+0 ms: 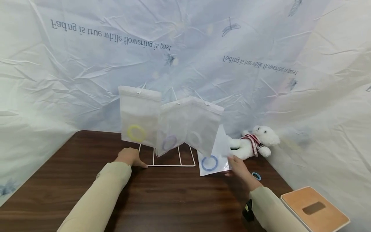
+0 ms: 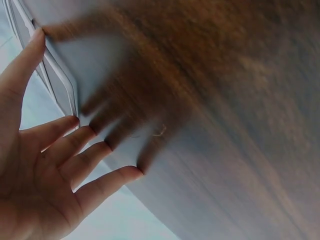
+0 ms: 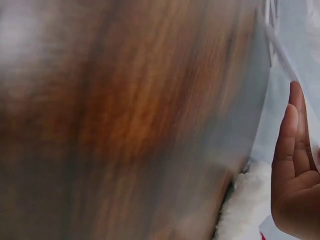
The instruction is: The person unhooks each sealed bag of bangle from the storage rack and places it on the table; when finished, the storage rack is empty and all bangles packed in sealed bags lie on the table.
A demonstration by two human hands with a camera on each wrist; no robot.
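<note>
A white wire rack (image 1: 172,165) stands on the table with frosted zip bags hanging from its hooks. One bag (image 1: 140,109) shows a yellow ring (image 1: 136,133), another bag (image 1: 172,119) a purple ring (image 1: 169,142), and a third bag (image 1: 204,119) a pale ring (image 1: 194,138). My left hand (image 1: 128,157) touches the rack's front left corner; in the left wrist view its fingers (image 2: 100,187) are spread, fingertips on the tabletop and wire. My right hand (image 1: 240,169) pinches the right edge of a whitish bag (image 1: 218,151) with a blue ring (image 1: 210,163). That bag's top is partly hidden behind the third bag.
A white teddy bear (image 1: 268,137) in a striped top lies behind my right hand. A small blue ring (image 1: 256,176) rests on the dark wooden table (image 1: 162,199). At the lower right is a box (image 1: 324,214) with a slotted tan lid. Printed cloth (image 1: 188,64) surrounds the table.
</note>
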